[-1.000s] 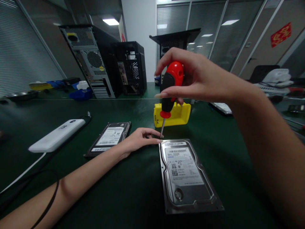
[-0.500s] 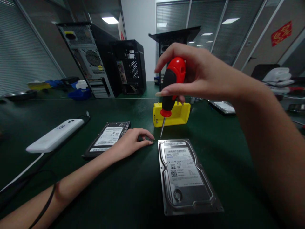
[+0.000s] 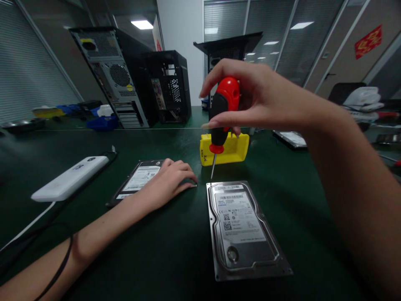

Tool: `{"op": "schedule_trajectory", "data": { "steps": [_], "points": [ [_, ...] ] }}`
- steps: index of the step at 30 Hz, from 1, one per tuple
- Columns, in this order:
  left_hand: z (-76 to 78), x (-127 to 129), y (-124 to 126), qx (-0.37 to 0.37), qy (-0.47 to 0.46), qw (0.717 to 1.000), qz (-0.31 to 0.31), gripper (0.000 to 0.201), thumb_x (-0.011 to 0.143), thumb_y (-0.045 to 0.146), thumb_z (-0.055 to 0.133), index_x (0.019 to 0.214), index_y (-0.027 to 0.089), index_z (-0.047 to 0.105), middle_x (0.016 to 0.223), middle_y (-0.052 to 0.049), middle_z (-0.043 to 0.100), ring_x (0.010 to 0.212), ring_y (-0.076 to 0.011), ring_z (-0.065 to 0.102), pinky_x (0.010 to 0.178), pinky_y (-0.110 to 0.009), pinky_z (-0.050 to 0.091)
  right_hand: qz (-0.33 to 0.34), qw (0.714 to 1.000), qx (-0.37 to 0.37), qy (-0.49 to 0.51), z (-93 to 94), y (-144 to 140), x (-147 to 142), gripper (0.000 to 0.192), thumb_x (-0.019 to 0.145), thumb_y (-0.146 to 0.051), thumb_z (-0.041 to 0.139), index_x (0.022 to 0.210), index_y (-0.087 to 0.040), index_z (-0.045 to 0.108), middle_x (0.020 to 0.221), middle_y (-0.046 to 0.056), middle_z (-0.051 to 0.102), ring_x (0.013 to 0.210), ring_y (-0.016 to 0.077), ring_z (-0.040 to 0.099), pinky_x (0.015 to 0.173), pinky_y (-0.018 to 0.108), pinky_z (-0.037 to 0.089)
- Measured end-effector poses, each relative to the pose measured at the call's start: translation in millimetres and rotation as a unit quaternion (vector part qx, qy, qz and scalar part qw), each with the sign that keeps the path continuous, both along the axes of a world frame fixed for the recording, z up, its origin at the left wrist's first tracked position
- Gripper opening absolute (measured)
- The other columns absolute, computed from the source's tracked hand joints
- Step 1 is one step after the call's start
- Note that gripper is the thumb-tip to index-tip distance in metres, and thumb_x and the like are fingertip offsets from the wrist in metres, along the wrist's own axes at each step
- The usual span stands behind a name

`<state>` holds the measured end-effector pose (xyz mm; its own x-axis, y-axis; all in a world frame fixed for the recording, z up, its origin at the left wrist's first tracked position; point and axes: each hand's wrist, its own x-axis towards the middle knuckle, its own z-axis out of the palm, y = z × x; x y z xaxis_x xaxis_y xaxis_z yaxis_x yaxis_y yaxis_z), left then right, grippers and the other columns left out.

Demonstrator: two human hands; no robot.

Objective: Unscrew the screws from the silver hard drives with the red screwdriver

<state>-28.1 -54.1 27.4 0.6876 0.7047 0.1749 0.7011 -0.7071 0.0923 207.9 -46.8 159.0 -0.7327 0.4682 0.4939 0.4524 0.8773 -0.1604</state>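
My right hand (image 3: 238, 96) grips a red and black screwdriver (image 3: 220, 113) by its handle, with the shaft slanting down. Its tip is at the far left corner of a hard disk drive (image 3: 241, 230), which lies label up on the green table; whether it touches the drive I cannot tell. Left of that corner, my left hand (image 3: 172, 179) is low over the table, thumb and index fingertips pinched together. A tiny shiny speck shows at those fingertips, too small to name. A second hard disk drive (image 3: 138, 179) lies partly hidden behind my left hand.
Behind the screwdriver stands a yellow plastic bin (image 3: 234, 150). A white power bank (image 3: 70, 179) with a cable lies at left. Computer cases (image 3: 131, 79) and a blue bin (image 3: 102, 123) are at the back. Another drive (image 3: 291, 139) lies beyond my right forearm.
My left hand has drawn slightly left, away from the drive's corner, and its thumb and index finger have closed together. The screwdriver stays almost where it was; the whole view has shifted slightly.
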Motion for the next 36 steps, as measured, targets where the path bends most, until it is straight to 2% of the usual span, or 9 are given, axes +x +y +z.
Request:
{"op": "schedule_trajectory", "data": {
  "steps": [7, 11, 15, 19, 21, 25, 29, 32, 36],
  "points": [
    [-0.5, 4.5, -2.3, 0.061, 0.036, 0.997, -0.033, 0.019, 0.090, 0.024, 0.045, 0.091, 0.020, 0.064, 0.095, -0.004, 0.061, 0.088, -0.0193, 0.051, 0.075, -0.032, 0.028, 0.008, 0.999, -0.033, 0.004, 0.2, 0.2, -0.9, 0.043, 0.077, -0.047, 0.055, 0.113, -0.025, 0.048, 0.121, 0.006, 0.048, 0.082, 0.0171, 0.051, 0.061, 0.028, 0.045],
    [-0.3, 4.6, -2.6, 0.065, 0.046, 0.996, -0.041, 0.020, 0.090, 0.024, 0.045, 0.100, 0.021, 0.062, 0.101, -0.005, 0.060, 0.092, -0.0201, 0.051, 0.076, -0.032, 0.029, 0.009, 0.999, -0.038, 0.007, 0.1, 0.2, -1.0, 0.045, 0.076, -0.048, 0.056, 0.114, -0.024, 0.049, 0.121, 0.006, 0.049, 0.083, 0.0172, 0.052, 0.062, 0.028, 0.045],
    [-1.7, 5.4, -1.0, 0.091, 0.088, 0.988, -0.087, 0.023, 0.091, 0.020, 0.044, 0.105, 0.023, 0.063, 0.104, -0.005, 0.062, 0.093, -0.0204, 0.052, 0.076, -0.033, 0.030, 0.011, 0.999, -0.034, -0.002, 0.4, 0.2, -1.2, 0.046, 0.077, -0.048, 0.055, 0.114, -0.023, 0.048, 0.121, 0.006, 0.048, 0.082, 0.0159, 0.051, 0.063, 0.027, 0.045],
    [-4.1, 6.3, -0.1, 0.147, 0.137, 0.973, -0.111, 0.026, 0.090, 0.012, 0.041, 0.102, 0.017, 0.063, 0.102, -0.009, 0.064, 0.090, -0.0221, 0.055, 0.078, -0.036, 0.031, 0.014, 0.999, -0.031, 0.001, 0.6, -0.6, -2.1, 0.045, 0.077, -0.048, 0.055, 0.113, -0.022, 0.048, 0.119, 0.005, 0.049, 0.082, 0.0153, 0.051, 0.064, 0.027, 0.046],
    [-4.8, 6.1, -0.2, 0.147, 0.137, 0.974, -0.103, 0.026, 0.089, 0.009, 0.039, 0.100, 0.015, 0.063, 0.101, -0.011, 0.065, 0.089, -0.0231, 0.056, 0.077, -0.036, 0.032, 0.015, 0.999, -0.031, 0.002, 0.8, -0.4, -2.4, 0.045, 0.076, -0.048, 0.056, 0.112, -0.022, 0.049, 0.118, 0.005, 0.049, 0.082, 0.0155, 0.051, 0.065, 0.028, 0.047],
    [-4.4, 4.5, -1.5, 0.101, 0.070, 0.992, -0.033, 0.024, 0.090, 0.015, 0.040, 0.098, 0.017, 0.062, 0.092, -0.008, 0.069, 0.079, -0.0197, 0.060, 0.075, -0.033, 0.037, 0.017, 0.999, -0.039, -0.001, 1.2, 1.3, -1.9, 0.043, 0.076, -0.048, 0.056, 0.111, -0.024, 0.049, 0.117, 0.005, 0.050, 0.081, 0.0162, 0.051, 0.063, 0.029, 0.047],
    [-1.0, 5.0, -4.7, 0.018, -0.077, 0.996, 0.047, 0.022, 0.089, 0.028, 0.046, 0.098, 0.019, 0.063, 0.088, -0.004, 0.070, 0.076, -0.0179, 0.063, 0.070, -0.029, 0.044, 0.011, 1.000, -0.028, -0.002, 1.0, 0.9, -0.7, 0.042, 0.076, -0.048, 0.056, 0.111, -0.024, 0.050, 0.115, 0.005, 0.050, 0.078, 0.0159, 0.050, 0.060, 0.028, 0.045],
    [1.4, 8.5, -6.9, -0.082, -0.189, 0.976, 0.063, 0.017, 0.084, 0.029, 0.054, 0.090, 0.019, 0.066, 0.086, -0.002, 0.070, 0.076, -0.0164, 0.065, 0.069, -0.026, 0.048, 0.006, 1.000, -0.015, 0.002, 1.4, -1.0, 0.4, 0.041, 0.076, -0.047, 0.056, 0.110, -0.024, 0.050, 0.114, 0.005, 0.050, 0.078, 0.0156, 0.049, 0.060, 0.028, 0.044],
    [0.3, 13.6, -7.2, -0.190, -0.290, 0.934, 0.086, 0.017, 0.078, 0.031, 0.061, 0.084, 0.016, 0.067, 0.078, -0.003, 0.071, 0.070, -0.0151, 0.066, 0.064, -0.024, 0.052, 0.001, 1.000, -0.011, 0.003, 3.1, -2.4, 2.0, 0.040, 0.076, -0.047, 0.055, 0.109, -0.026, 0.050, 0.114, 0.004, 0.050, 0.082, 0.0167, 0.050, 0.061, 0.027, 0.045]
  ]
}}
